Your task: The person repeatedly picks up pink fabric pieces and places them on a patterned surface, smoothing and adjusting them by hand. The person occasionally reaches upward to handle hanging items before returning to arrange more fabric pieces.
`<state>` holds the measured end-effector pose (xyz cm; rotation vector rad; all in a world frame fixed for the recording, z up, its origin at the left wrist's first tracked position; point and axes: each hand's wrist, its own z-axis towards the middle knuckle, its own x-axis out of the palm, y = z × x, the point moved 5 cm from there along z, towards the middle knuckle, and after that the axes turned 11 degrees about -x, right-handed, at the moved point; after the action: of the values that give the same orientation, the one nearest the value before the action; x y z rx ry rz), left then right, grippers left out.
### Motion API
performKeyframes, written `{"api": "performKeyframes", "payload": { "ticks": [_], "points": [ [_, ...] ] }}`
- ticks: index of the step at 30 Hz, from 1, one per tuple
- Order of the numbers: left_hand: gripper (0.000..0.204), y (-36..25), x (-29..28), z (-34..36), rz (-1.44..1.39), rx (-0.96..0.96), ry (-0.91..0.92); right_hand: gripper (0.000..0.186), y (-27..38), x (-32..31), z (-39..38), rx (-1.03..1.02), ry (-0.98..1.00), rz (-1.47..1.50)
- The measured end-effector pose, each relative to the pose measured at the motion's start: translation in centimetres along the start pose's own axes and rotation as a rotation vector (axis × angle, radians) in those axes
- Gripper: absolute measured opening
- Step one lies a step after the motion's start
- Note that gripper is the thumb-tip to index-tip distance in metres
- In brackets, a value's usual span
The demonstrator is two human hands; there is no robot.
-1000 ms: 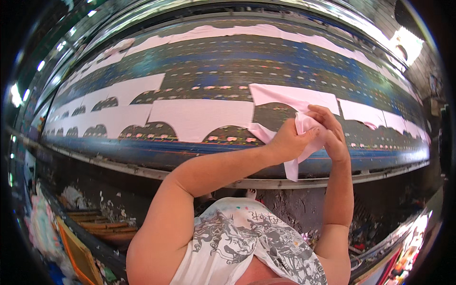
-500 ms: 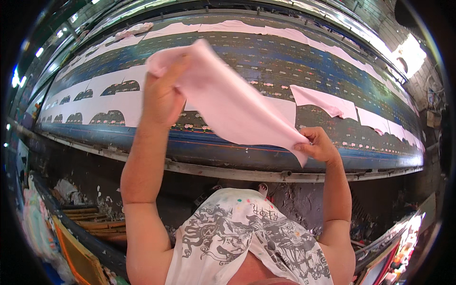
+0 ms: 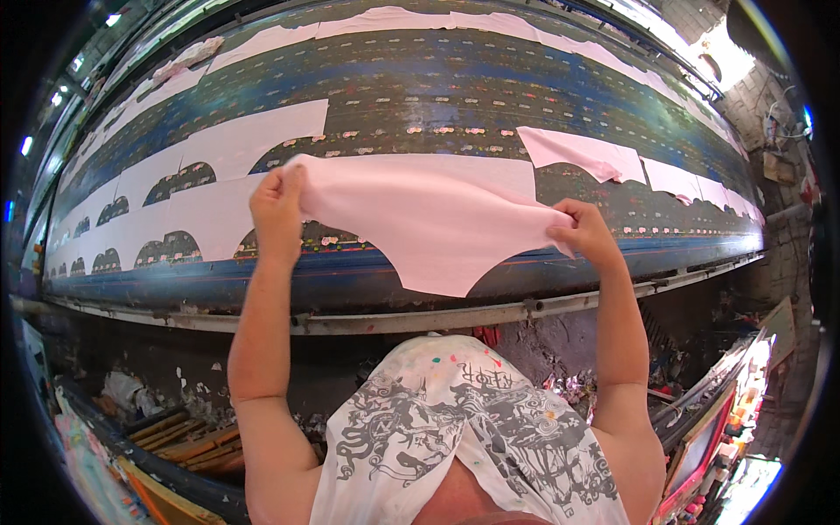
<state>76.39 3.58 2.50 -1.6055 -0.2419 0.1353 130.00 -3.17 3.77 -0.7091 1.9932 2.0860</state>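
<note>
A pale pink cut fabric piece is stretched between my two hands above the near edge of a long dark table. My left hand pinches its upper left corner, and my right hand pinches its right end, where the cloth bunches a little. The lower edge hangs in curves to a narrow flat end. Behind it, partly covered, similar pink pieces lie flat in rows on the left. To the right of my hands, another pink piece lies with a folded lower edge.
More pink pieces line the table's far side, with a crumpled cloth bundle at the far left. A metal rail runs along the near edge. Wooden sticks lie behind on the left; framed screens stand at the right.
My left hand has moved down and slightly left, and the fabric, slanted and twisted before, is now spread wide and nearly level. My view has shifted a little.
</note>
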Motion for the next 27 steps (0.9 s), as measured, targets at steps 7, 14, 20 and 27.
{"api": "performKeyframes", "payload": {
  "ticks": [7, 14, 20, 27],
  "points": [
    [0.017, -3.3, 12.4, -8.4, 0.478, 0.649, 0.435, 0.059, 3.9, 6.8, 5.3, -0.489, -0.048, -0.358],
    [0.012, -10.3, 13.4, -9.3, 0.420, 0.862, 0.320, 0.023, 0.7, 10.0, 9.6, -0.509, 0.542, -0.366],
    [0.017, -8.2, 3.5, 0.6, 0.140, 0.328, -0.252, 0.012, -3.2, 3.0, 10.5, -0.037, 0.450, -0.111],
    [0.023, 4.9, 2.2, 16.6, 0.506, -0.107, -0.206, 0.016, -10.8, -1.8, 17.4, -0.018, -0.048, 0.675]
  ]
}}
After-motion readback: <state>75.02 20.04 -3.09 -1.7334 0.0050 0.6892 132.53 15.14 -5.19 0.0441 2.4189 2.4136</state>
